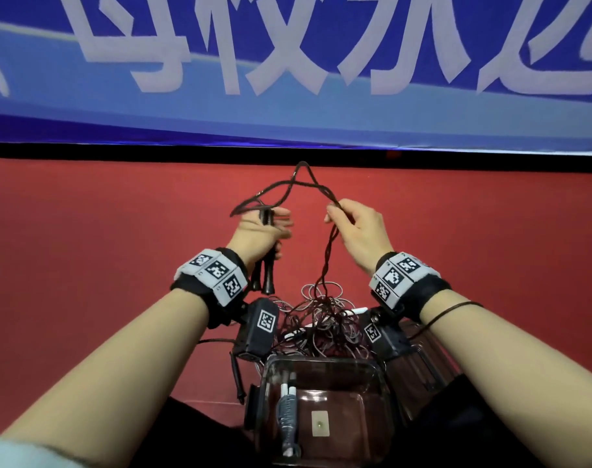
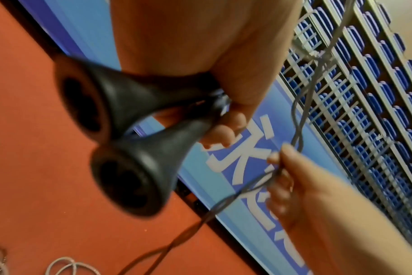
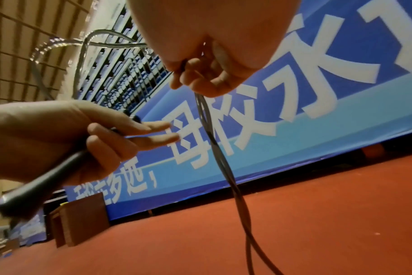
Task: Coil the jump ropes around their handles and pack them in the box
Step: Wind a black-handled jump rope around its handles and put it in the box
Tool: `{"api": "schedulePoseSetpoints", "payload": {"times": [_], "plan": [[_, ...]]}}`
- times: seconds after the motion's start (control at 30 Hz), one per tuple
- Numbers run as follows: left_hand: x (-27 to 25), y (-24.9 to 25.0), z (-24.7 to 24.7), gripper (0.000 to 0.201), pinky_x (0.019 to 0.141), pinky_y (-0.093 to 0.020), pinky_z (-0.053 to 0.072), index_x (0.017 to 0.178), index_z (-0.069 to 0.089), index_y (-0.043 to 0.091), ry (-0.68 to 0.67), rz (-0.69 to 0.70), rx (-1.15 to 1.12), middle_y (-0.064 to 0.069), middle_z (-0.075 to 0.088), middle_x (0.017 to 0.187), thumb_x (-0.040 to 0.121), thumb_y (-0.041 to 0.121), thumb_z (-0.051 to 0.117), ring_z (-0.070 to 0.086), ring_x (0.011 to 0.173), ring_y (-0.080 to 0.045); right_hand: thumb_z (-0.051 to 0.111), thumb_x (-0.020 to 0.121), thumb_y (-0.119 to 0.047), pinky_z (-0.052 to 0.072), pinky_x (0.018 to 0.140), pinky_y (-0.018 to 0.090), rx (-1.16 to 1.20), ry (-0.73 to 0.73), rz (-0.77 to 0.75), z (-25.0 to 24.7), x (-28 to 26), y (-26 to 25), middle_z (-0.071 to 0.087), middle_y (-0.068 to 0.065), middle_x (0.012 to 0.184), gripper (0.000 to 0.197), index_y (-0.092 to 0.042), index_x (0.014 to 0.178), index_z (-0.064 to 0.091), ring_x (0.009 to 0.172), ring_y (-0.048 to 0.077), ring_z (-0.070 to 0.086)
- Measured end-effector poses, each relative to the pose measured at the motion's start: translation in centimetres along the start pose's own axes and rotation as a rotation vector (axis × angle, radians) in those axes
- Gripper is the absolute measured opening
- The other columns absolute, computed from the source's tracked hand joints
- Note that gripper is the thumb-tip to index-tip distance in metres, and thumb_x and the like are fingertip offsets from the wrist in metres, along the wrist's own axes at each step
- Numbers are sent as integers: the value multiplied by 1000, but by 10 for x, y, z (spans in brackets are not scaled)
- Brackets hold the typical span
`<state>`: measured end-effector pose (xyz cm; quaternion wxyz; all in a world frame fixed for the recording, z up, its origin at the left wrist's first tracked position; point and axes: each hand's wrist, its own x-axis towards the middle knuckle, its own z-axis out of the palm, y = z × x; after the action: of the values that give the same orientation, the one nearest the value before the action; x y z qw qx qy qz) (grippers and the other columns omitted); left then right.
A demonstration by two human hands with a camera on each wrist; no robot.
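Your left hand [image 1: 259, 231] grips both black handles [image 1: 266, 261] side by side above the red floor [image 1: 85, 265], your right hand [image 1: 358, 231] pinches the doubled dark rope [image 1: 328, 255], which trails down to the tangled ropes [image 1: 321, 319] beyond the clear box [image 1: 372, 373].

We note bare forearms, each wrist wearing a black strap [image 1: 433, 292] with white blocks of square black-and-white markers [image 1: 217, 272]. A black tagged camera unit [image 1: 257, 329] hangs under the left wrist.
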<state>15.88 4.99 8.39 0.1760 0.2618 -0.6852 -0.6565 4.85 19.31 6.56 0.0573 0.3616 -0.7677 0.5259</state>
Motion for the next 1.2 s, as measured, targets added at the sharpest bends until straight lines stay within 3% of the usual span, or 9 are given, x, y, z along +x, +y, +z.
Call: {"api": "schedulePoseSetpoints", "payload": {"times": [0.07,0.13,0.27,0.4,0.57,0.7,0.9,1.0,1.2], "plan": [[-4,-5,11,41,38,-17,43,119,59,12,-147,-39,100,-2,68,104,85,-11,62,43,36,-3,57,96,-28,42,56,25,67,18,-37,3,2,-8,53,-15,53,25,-18,76,67,51,3,48],[-4,-9,20,34,39,-19,45,118,61,11,-229,-44,192,3,67,80,87,0,69,46,39,-5,58,95,-23,49,54,26,139,14,-34,6,2,-15,58,-14,61,20,-18,79,69,52,9,54],[4,-8,26,6,37,-18,43,95,62,9,-163,58,268,-2,63,77,92,13,66,56,44,-1,60,92,-14,54,55,29,277,-12,24,10,3,-19,61,-9,65,12,-22,91,69,56,13,59],[13,-5,24,11,38,-19,43,86,62,8,-108,136,272,-8,61,72,95,12,61,56,48,-3,57,87,-10,53,61,35,259,-60,218,18,5,-6,54,-4,71,31,-23,115,57,63,13,57],[14,15,27,16,41,-17,41,81,59,14,33,245,14,-2,63,78,97,13,57,55,54,-3,62,90,-22,43,50,23,-65,-606,378,30,-11,15,56,-1,80,55,-17,141,41,58,13,51],[13,31,26,13,43,-18,41,84,58,15,52,315,-149,-1,66,84,97,14,58,56,59,-6,60,92,-41,39,75,23,-366,-775,295,37,-18,28,61,5,119,43,-16,127,60,103,22,58],[18,29,24,9,43,-17,41,89,59,12,57,315,-196,0,67,85,97,14,58,58,58,-4,59,89,-49,49,66,32,-441,-794,478,67,-30,47,66,8,90,40,-11,100,59,75,22,61],[19,29,25,9,43,-17,41,89,59,12,48,309,-189,0,67,85,97,14,58,57,58,-3,55,93,-34,43,57,28,-512,-786,511,89,-30,51,60,9,86,29,-7,82,55,72,23,56],[30,39,0,18,41,-16,38,81,57,15,229,341,-298,1,63,79,99,12,55,49,50,0,58,89,-14,60,74,38,-350,-506,701,94,-9,72,71,16,99,20,-4,107,61,86,29,72]]}}
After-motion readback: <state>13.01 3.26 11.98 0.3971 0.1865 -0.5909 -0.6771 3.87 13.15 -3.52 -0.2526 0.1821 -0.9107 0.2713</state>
